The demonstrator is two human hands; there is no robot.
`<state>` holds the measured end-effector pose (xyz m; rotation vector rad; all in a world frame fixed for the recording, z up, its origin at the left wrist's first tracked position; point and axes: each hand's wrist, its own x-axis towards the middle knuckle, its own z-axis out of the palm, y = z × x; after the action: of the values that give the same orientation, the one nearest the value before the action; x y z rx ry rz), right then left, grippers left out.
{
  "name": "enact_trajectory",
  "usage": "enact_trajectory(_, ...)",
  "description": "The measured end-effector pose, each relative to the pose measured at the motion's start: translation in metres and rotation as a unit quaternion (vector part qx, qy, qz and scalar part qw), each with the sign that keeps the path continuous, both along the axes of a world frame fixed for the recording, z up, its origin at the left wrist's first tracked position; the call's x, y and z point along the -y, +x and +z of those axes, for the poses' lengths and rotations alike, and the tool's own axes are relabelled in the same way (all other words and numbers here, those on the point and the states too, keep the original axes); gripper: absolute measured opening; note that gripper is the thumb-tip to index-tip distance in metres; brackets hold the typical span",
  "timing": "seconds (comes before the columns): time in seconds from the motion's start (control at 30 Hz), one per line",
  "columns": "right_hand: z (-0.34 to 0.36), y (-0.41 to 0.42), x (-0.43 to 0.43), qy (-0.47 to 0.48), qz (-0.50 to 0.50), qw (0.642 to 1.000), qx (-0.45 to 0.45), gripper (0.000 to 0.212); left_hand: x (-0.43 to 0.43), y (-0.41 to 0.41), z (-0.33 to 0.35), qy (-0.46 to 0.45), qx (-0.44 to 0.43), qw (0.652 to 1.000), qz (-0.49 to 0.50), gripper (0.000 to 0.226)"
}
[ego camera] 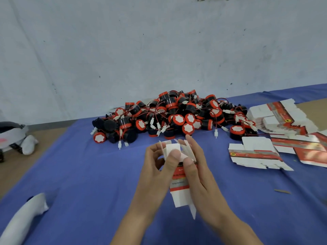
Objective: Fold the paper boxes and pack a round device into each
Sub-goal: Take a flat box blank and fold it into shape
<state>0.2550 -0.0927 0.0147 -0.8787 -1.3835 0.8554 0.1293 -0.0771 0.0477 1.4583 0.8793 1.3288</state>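
Left hand (155,167) and right hand (200,172) pinch the half-folded paper box (179,193) between them, thumbs pressing its far white flaps. Round devices (177,117) lie heaped beyond. Red label writing is too blurred to read.

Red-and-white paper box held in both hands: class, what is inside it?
The red-and-white paper box shows only open white flaps at its far end; the left hand and right hand cover its interior.
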Motion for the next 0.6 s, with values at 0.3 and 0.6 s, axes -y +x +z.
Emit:
enact_trajectory(0.3, 0.003, -0.002, 0.007, 0.024, -0.080, 0.996, 0.041, 0.050, 0.009, -0.003, -0.002, 0.017, -0.021, 0.999, -0.036, 0.077)
enact_trajectory(0.6, -0.003, -0.001, 0.010, 0.007, -0.083, 0.996, 0.008, 0.052, 0.010, -0.002, 0.000, 0.014, -0.055, 0.995, -0.086, 0.034)
